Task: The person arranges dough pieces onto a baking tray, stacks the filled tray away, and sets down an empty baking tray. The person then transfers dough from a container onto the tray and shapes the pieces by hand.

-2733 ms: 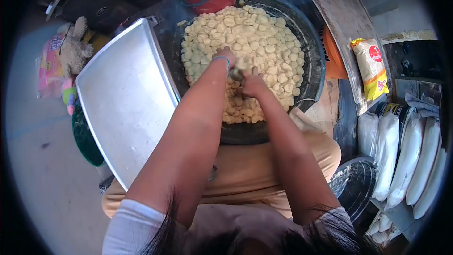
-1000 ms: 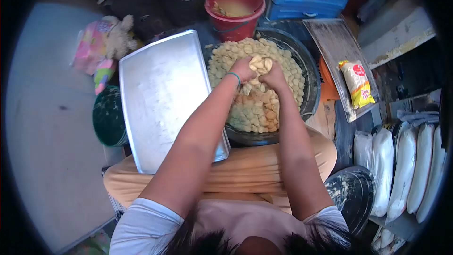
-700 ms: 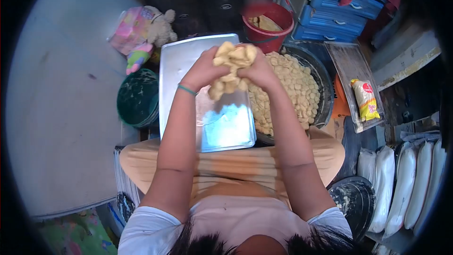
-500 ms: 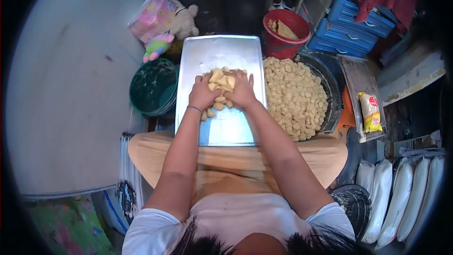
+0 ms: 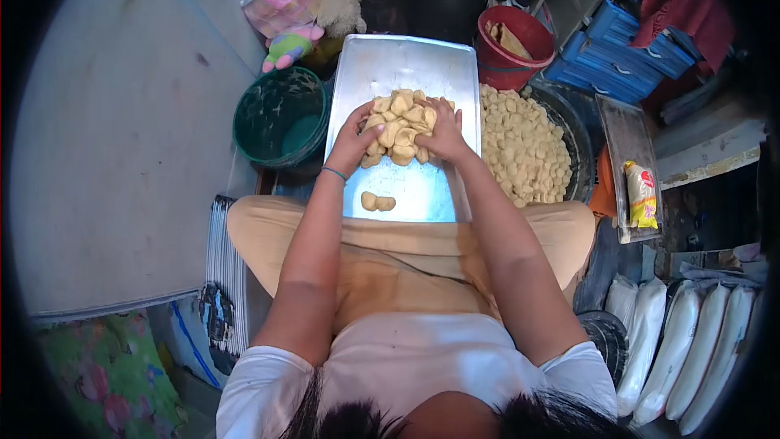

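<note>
A heap of pale yellow dough pieces (image 5: 400, 126) lies on the metal tray (image 5: 406, 57), which rests at my lap. My left hand (image 5: 356, 140) cups the heap's left side, fingers curved against the pieces. From the right, my right hand (image 5: 444, 132) presses on the same heap with its fingers bent and thumb along the near edge. Two small dough pieces (image 5: 378, 202) sit apart, close to the tray's front edge. Many more dough lumps (image 5: 524, 146) fill a wide dark basin (image 5: 578, 146) to the right of the tray.
A green bucket (image 5: 245, 126) stands left of the tray, with stuffed toys (image 5: 340, 12) behind it. Behind the basin is a red bucket (image 5: 512, 73). On the right, a yellow packet (image 5: 640, 195) lies on a wooden board (image 5: 621, 130), above several long white plastic packs (image 5: 670, 358).
My hands have spread slightly apart, showing more of the heap. Two pieces now lie separate from it near the tray's front. The camera view has shifted.
</note>
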